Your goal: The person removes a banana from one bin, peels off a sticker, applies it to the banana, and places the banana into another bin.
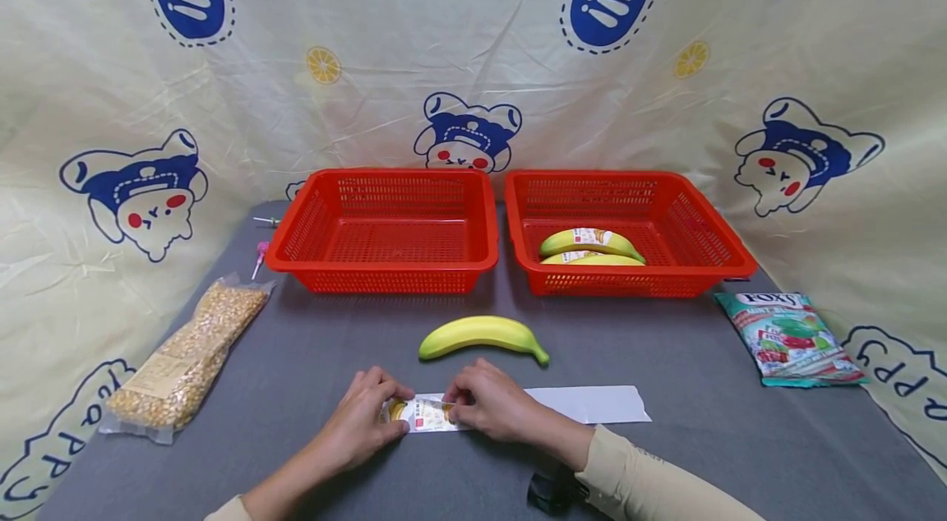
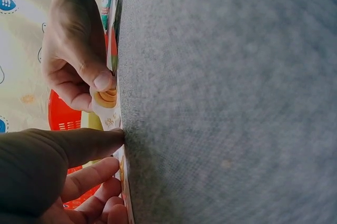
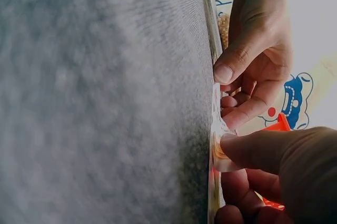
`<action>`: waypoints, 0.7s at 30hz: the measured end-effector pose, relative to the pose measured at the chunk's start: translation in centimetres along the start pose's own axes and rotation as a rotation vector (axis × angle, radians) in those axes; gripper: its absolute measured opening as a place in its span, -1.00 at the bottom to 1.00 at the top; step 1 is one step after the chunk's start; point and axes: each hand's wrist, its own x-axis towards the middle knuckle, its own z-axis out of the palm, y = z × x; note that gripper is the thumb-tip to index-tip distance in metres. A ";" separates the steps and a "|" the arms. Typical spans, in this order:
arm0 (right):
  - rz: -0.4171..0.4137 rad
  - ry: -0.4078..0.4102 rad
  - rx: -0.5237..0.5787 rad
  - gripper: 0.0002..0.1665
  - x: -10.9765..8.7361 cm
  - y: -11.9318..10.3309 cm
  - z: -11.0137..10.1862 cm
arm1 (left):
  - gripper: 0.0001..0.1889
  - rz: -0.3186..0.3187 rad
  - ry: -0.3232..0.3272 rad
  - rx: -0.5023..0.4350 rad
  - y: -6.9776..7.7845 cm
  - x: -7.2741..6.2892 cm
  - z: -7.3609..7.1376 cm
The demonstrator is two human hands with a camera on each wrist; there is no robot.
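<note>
A white strip of stickers (image 1: pixel 592 404) lies across the grey table in front of the person. Near its left end is a printed label (image 1: pixel 427 414), white with a yellow banana picture and a red square. My right hand (image 1: pixel 491 402) pinches the label's right end between thumb and fingers; in the right wrist view the label (image 3: pixel 225 164) is lifted and bent there. With thumb and fingertips, my left hand (image 1: pixel 362 422) presses on the strip's left end, its thumb (image 2: pixel 89 145) straight. Just beyond the hands lies an unlabelled yellow banana (image 1: pixel 481 334).
Two red baskets stand at the back: the left basket (image 1: pixel 381 266) holds nothing visible, the right basket (image 1: pixel 607 283) holds labelled bananas (image 1: pixel 592 240). A bag of corn kernels (image 1: pixel 192 357) lies left, a green FOXS candy bag (image 1: pixel 792 340) right, and a pink lollipop (image 1: pixel 261 254) by the left basket.
</note>
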 end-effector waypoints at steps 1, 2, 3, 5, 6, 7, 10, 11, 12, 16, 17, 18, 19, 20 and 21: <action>0.007 0.004 0.008 -0.94 0.0 0.0 0.0 | -0.68 0.000 0.001 0.004 0.0 0.0 0.0; 0.011 0.009 0.014 -0.94 0.0 0.0 0.1 | -0.68 0.000 0.001 0.007 0.0 0.0 0.0; 0.015 0.016 0.019 -0.95 0.0 0.0 0.1 | -0.68 0.000 0.001 0.009 0.0 0.0 0.0; 0.013 0.035 0.031 -0.96 0.0 0.1 0.2 | -0.67 0.001 0.001 0.010 0.0 0.0 0.0; 0.013 0.045 0.042 -0.96 0.0 0.1 0.3 | -0.67 0.000 0.000 0.010 0.0 0.1 0.0; 0.015 0.052 0.059 -0.96 0.0 0.2 0.3 | -0.67 -0.002 -0.001 0.007 0.0 0.1 0.0; 0.040 0.055 0.127 -0.94 -0.2 0.3 0.1 | -0.67 -0.001 -0.006 0.003 0.1 0.1 0.0; 0.052 0.053 0.154 -0.94 -0.2 0.3 -0.1 | -0.67 0.001 -0.007 0.002 0.1 0.0 0.0; 0.065 0.049 0.182 -0.94 -0.3 0.4 -0.3 | -0.68 0.002 -0.007 0.003 0.1 0.0 0.0; 0.106 0.048 0.287 -0.92 -0.8 0.6 -1.7 | -0.68 0.007 0.001 0.011 0.1 0.0 0.1; 0.109 0.055 0.298 -0.92 -0.9 0.7 -2.2 | -0.68 0.008 0.004 0.014 0.1 0.0 0.1; 0.121 0.063 0.306 -0.92 -1.1 0.7 -2.6 | -0.68 0.006 0.008 0.015 0.2 0.1 0.1; 0.134 0.070 0.311 -0.91 -1.2 0.8 -3.0 | -0.69 0.002 0.011 0.016 0.2 0.1 0.1; 0.152 0.078 0.309 -0.91 -1.3 0.9 -3.4 | -0.69 -0.002 0.010 0.014 0.4 0.2 0.0; 0.174 0.091 0.300 -0.92 -1.5 0.9 -3.8 | -0.69 -0.006 0.006 0.001 0.5 0.3 0.0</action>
